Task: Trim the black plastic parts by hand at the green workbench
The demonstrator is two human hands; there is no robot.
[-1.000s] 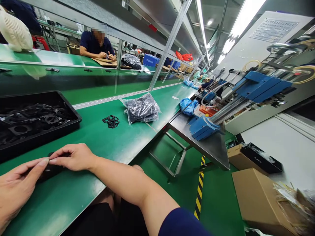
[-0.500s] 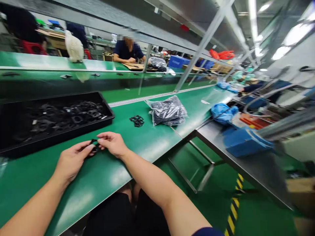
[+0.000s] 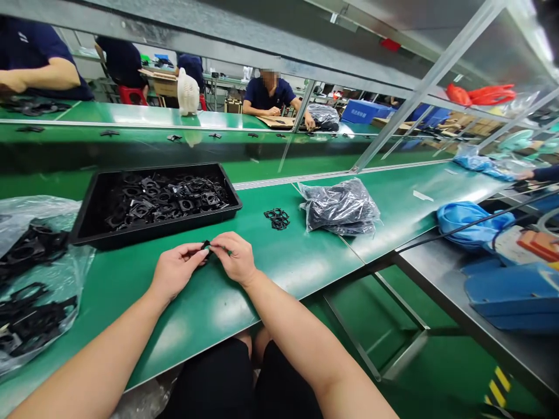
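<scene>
Between my fingertips is a small black plastic part, mostly covered by them. My left hand pinches it from the left, and my right hand grips it from the right, both just above the green table. Behind them stands a black tray heaped with black ring-shaped plastic parts. A small cluster of similar black parts lies on the table, right of my hands. Farther right rests a clear plastic bag packed with dark parts.
An open plastic bag of black parts lies at the left. A metal post and an overhead shelf frame the table's back. At the right, a metal side table carries a blue machine. Co-workers sit opposite.
My view has swung left, so things appear farther right and the open bag at the left has come into view. Both hands still hold the small part together.
</scene>
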